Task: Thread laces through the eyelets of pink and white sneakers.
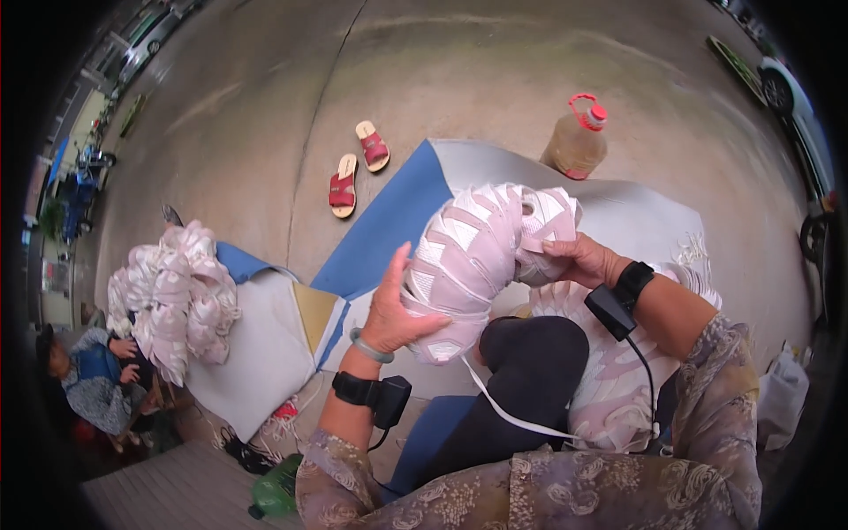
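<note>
A curved stack of nested pink and white shoe uppers (pixel 464 252) is held up in front of me, between both hands. My left hand (pixel 393 309) cups its left, lower end with thumb and fingers spread around it. My right hand (pixel 590 261) grips the end upper at the right, thumb on top. From the lower end a white lace (pixel 503 411) hangs down across my dark-trousered leg (pixel 530 375). More pink and white uppers (pixel 609 406) lie in a pile at my right side, partly hidden by my right forearm.
Grey-and-blue sheeting (pixel 380 221) covers the ground before me. Beyond it are red slippers (pixel 343 190) and a large bottle (pixel 576 146) with a red cap. At left, another person (pixel 102 380) sits by a heap of uppers (pixel 181 296). A green bottle (pixel 276 490) lies near my left elbow.
</note>
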Demonstrator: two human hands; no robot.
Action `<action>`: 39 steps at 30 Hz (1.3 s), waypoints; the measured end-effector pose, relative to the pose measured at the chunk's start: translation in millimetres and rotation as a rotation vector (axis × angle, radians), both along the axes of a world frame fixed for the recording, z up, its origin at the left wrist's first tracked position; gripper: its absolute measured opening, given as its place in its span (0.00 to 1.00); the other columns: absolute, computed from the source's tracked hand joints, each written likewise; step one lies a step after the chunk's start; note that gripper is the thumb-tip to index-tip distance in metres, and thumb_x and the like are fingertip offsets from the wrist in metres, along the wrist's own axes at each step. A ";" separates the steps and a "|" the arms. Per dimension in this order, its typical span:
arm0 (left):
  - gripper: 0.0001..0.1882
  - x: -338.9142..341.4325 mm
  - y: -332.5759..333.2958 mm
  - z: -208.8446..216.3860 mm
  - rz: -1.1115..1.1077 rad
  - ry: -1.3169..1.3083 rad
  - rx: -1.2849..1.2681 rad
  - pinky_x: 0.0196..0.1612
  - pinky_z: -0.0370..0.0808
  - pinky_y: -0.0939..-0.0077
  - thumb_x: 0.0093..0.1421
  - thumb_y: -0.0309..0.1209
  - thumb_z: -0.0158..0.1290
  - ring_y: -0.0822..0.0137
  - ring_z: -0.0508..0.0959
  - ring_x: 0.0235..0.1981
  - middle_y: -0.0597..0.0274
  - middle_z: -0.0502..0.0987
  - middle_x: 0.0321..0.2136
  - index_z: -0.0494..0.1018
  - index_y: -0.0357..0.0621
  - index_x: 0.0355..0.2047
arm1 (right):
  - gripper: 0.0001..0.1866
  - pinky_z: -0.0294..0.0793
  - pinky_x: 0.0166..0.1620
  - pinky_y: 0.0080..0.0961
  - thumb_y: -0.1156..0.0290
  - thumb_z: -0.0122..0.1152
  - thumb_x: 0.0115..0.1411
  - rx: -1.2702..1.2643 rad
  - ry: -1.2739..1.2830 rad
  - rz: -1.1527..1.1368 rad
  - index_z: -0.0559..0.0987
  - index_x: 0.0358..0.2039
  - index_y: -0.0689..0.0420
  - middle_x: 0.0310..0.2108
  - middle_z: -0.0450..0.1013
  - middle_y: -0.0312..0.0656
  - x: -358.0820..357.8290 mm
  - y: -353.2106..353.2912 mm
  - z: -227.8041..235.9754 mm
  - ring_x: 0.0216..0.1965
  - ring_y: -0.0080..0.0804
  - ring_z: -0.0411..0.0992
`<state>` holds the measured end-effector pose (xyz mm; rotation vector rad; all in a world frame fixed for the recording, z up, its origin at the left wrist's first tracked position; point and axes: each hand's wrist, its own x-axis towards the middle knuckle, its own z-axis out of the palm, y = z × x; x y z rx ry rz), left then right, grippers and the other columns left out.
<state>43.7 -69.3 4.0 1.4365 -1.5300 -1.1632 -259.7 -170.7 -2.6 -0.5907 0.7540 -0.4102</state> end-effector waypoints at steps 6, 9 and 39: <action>0.56 -6.1 33.6 122.3 -0.078 -0.121 -0.423 0.49 0.66 0.68 0.32 0.37 0.68 0.56 0.69 0.47 0.45 0.66 0.47 0.47 0.36 0.58 | 0.31 0.65 0.52 0.32 0.63 0.65 0.47 -0.284 -0.080 -0.087 0.66 0.51 0.57 0.46 0.68 0.40 -16.4 46.1 104.2 0.48 0.33 0.66; 0.57 -22.6 71.9 164.0 -0.120 -0.235 -0.537 0.49 0.66 0.68 0.32 0.40 0.69 0.56 0.70 0.47 0.45 0.66 0.47 0.47 0.35 0.58 | 0.30 0.67 0.49 0.29 0.65 0.65 0.46 -0.472 -0.077 -0.162 0.67 0.50 0.59 0.45 0.69 0.39 -34.3 92.4 141.5 0.45 0.30 0.68; 0.40 -161.2 -11.1 165.8 -0.664 -0.482 0.005 0.51 0.63 0.70 0.52 0.59 0.46 0.54 0.68 0.50 0.45 0.68 0.47 0.58 0.42 0.55 | 0.23 0.69 0.46 0.21 0.67 0.65 0.48 -0.586 0.106 -0.105 0.72 0.44 0.61 0.41 0.72 0.39 -77.4 196.6 156.6 0.42 0.24 0.69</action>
